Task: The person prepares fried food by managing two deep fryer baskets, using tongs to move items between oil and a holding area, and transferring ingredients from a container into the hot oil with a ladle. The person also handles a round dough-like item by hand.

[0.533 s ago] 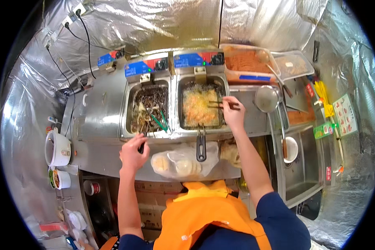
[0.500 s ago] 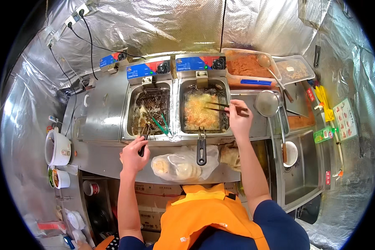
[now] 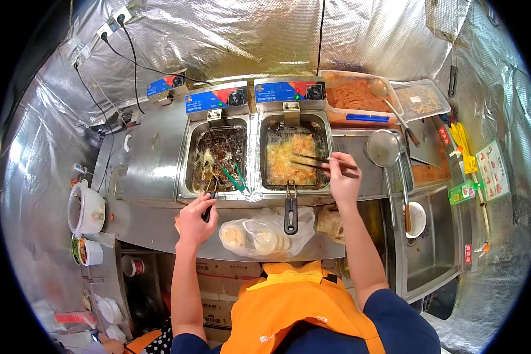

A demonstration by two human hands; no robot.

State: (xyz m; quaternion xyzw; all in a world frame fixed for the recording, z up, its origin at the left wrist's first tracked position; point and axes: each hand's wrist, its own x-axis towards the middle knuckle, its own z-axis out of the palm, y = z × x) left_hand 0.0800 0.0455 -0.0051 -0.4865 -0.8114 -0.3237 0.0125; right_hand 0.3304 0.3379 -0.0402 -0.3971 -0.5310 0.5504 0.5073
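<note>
My left hand [image 3: 197, 217] is closed around the black handle of the left fryer basket [image 3: 215, 150], which sits in dark oil. Green-tipped tongs [image 3: 239, 176] lean inside that basket, beside some pale pieces of food. My right hand [image 3: 343, 177] grips a pair of dark chopsticks [image 3: 310, 161]. Their tips reach into the right fryer [image 3: 328, 182], where orange-golden food [image 3: 302, 145] is frying in foaming oil. A second basket's black handle [image 3: 291, 216] sticks out toward me with no hand on it.
A plastic bag of pale rounds [image 3: 265, 239] lies before the fryers. Right are a tub of reddish mix [image 3: 354, 93], a strainer [image 3: 383, 147], a white bowl [image 3: 416, 220] and a sink [image 3: 436, 251]. A white cooker [image 3: 86, 207] stands left. Polka-dot clothing [image 3: 159, 343] shows lower left.
The whole view has shifted slightly. The foam has thinned on the right side of the fryer, showing more orange food. Both hands keep their grips, and the chopsticks remain over the food.
</note>
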